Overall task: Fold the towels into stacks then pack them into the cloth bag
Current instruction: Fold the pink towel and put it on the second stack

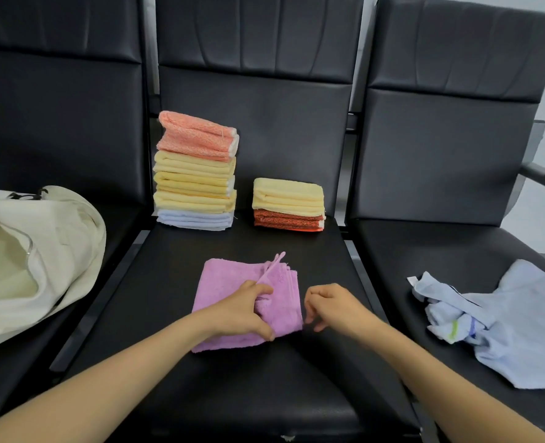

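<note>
Lilac terry towel, partly folded, lies on the middle black padded seat; your left hand pinches a fold of it, your right hand hangs loosely curled beside its right edge, holding nothing. The cream cloth bag gapes at your left.

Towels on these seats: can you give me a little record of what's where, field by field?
Tall stack: five folded towels, middle seat
Short stack: two folded towels, right of it
Purple towel: partly folded, in front
Left hand: pinches a fold of it
Right hand: beside its edge, holding nothing
Cloth bag: left seat, open
Blue towels: unfolded, right seat
</note>
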The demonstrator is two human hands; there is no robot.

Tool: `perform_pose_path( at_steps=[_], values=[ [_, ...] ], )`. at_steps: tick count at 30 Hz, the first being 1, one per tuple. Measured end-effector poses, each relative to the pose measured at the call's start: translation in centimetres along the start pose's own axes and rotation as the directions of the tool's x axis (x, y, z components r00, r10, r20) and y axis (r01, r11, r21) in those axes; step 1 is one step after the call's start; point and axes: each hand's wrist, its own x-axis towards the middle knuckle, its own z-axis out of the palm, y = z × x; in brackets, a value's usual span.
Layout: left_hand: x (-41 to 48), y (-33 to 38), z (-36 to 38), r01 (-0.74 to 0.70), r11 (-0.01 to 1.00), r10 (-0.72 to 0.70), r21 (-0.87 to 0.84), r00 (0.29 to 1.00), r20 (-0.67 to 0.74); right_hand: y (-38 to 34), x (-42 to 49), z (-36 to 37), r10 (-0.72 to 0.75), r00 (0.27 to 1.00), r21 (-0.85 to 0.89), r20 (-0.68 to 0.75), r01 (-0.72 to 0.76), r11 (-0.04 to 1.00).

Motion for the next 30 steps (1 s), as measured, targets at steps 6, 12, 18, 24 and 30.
perform_pose_path(
  at_steps=[6, 12, 18, 24, 30],
  values=[
    [-0.1, 1.4, -0.7, 0.014, 0.937, -0.02, -0.348, 1.0, -0.014, 0.6, 0.6, -1.0, 0.017, 0.993, -0.139, 0.118, 0.0, 0.99],
    [-0.6, 2.5, -2.1, -0.053, 0.774, 0.041, -0.631, 0.999, -0.033, 0.6, 1.6, -0.8, 0.025, 0.999, -0.078, -0.045, -0.028, 0.997],
    [0.0, -1.3, -4.4, 0.116, 0.993, -0.121, -0.038, 0.894, -0.432, -0.1, 2.7, 2.3, -0.162, 0.984, -0.3, -0.071, 0.134, 0.945],
    [-0.7, -4.1, -2.9, 0.338, 0.871, -0.266, 0.356, 0.935, -0.235, -0.6, 3.6, 4.3, -0.236, 0.971, -0.527, 0.043, 0.222, 0.82],
    [-0.7, -5.6, -1.5, 0.337, 0.81, -0.282, 0.479, 0.941, -0.185, 0.4, 5.2, 4.6, -0.04, 0.999, -0.676, 0.031, 0.05, 0.735]
  ],
)
